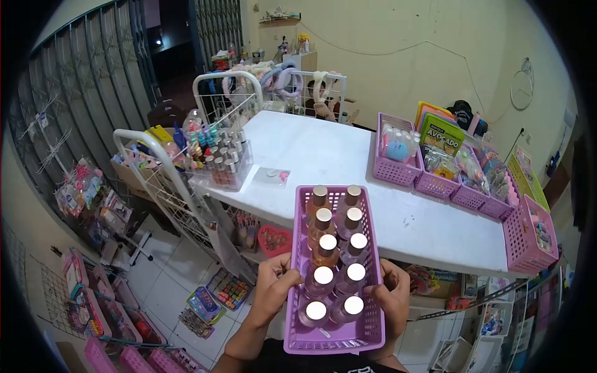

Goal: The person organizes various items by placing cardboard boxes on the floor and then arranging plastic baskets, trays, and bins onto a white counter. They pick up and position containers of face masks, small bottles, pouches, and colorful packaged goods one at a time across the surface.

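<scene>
A purple plastic basket [336, 343] is held up in front of my body, its far end over the near edge of the white table [311, 146]. Inside it several capped bottles [325, 245] stand in two rows, some with orange liquid and others pale pink or clear. My left hand [273, 289] grips the basket's left side, the thumb over the rim. On the opposite side my right hand [392, 292] is closed on the wall, thumb at the rim. The fingers under the basket are hidden.
Pink baskets of goods [438, 183] line the table's right side. A clear holder of small bottles [227, 165] and a small flat packet [272, 176] are at its left. White wire racks [168, 180] stand beyond. Below lie a red heart-shaped box [273, 239] and floor trays [229, 287].
</scene>
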`<state>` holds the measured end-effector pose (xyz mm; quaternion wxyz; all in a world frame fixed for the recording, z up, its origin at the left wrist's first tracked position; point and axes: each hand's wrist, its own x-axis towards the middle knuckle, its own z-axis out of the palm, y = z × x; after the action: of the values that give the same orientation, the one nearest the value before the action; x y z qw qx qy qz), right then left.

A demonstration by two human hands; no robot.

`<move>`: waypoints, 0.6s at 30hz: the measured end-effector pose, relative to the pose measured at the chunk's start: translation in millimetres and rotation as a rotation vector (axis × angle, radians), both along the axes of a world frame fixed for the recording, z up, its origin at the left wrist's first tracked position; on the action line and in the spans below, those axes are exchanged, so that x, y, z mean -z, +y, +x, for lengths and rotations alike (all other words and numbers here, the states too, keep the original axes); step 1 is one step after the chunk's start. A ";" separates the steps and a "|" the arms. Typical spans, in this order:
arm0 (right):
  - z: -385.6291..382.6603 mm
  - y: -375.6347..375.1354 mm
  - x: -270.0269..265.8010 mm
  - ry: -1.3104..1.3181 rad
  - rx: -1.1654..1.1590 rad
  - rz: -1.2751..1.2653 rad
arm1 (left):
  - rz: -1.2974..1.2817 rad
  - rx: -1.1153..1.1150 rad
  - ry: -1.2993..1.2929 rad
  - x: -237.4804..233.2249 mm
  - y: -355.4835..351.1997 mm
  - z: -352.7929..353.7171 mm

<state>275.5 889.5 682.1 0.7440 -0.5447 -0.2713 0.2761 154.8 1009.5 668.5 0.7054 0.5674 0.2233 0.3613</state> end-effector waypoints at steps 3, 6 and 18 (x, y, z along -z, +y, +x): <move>15.5 18.7 4.5 -0.018 0.074 0.075 | -0.049 -0.021 0.010 8.1 17.1 22.4; 43.5 32.8 20.3 -0.085 -0.053 -0.068 | -0.044 -0.002 0.021 9.1 40.4 39.6; 95.3 113.1 27.4 -0.261 0.133 -0.037 | 0.206 -0.060 0.122 3.4 148.4 125.7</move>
<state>370.8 1002.7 654.7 0.7088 -0.6066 -0.3237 0.1579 280.5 1157.9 665.1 0.6173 0.6511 0.2442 0.3680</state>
